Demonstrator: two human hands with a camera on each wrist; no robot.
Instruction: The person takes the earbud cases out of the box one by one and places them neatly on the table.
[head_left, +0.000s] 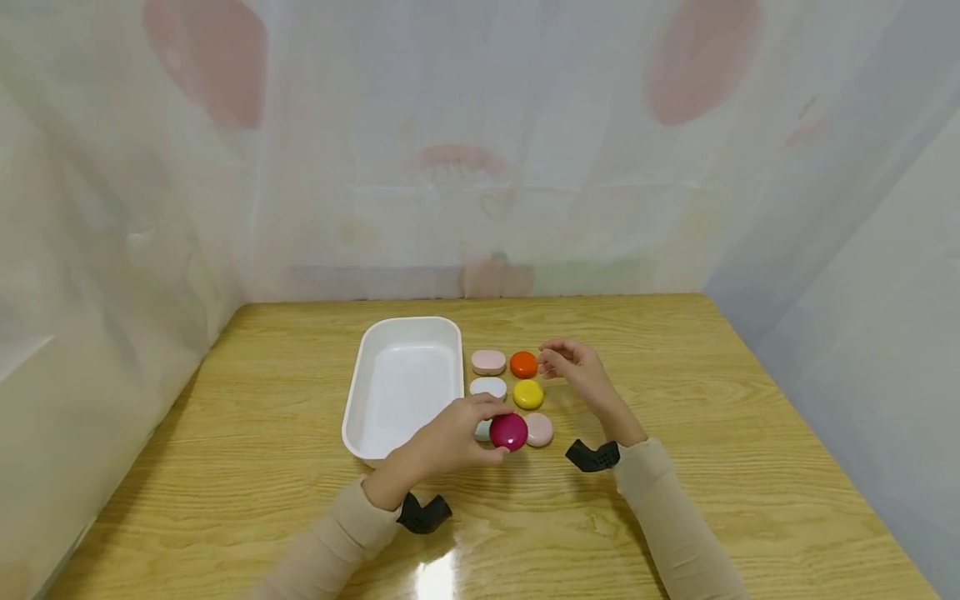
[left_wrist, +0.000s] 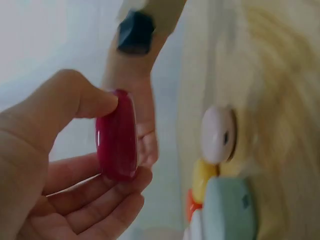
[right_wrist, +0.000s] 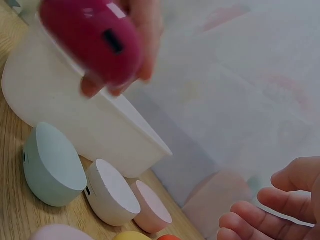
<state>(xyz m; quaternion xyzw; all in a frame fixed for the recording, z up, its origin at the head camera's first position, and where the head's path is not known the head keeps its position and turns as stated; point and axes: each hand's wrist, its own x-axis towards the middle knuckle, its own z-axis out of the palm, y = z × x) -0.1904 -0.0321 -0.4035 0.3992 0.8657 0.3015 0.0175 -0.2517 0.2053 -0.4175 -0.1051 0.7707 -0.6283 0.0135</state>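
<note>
My left hand (head_left: pixel 450 435) pinches a glossy magenta rounded case (head_left: pixel 508 432) between thumb and fingers, up above the table. A small dark slot shows on its side in the right wrist view. Beneath and behind it are a pale pink round case (head_left: pixel 540 430) and a mint green case (right_wrist: pixel 55 170), the latter mostly hidden in the head view. Farther back lie a yellow case (head_left: pixel 528 394), a white oval case (head_left: pixel 488 387), an orange case (head_left: pixel 523 364) and a pink oval case (head_left: pixel 488 362). Beside the orange one, my right hand (head_left: pixel 581 375) hovers with loosely bent fingers, holding nothing.
A deep white rectangular tray (head_left: pixel 351 404) stands just left of the cases, and my left forearm passes close to its near corner. The wooden table (head_left: pixel 675 517) ends at a pale hanging sheet (head_left: pixel 585 208) behind. Each wrist wears a black mount (head_left: pixel 592 457).
</note>
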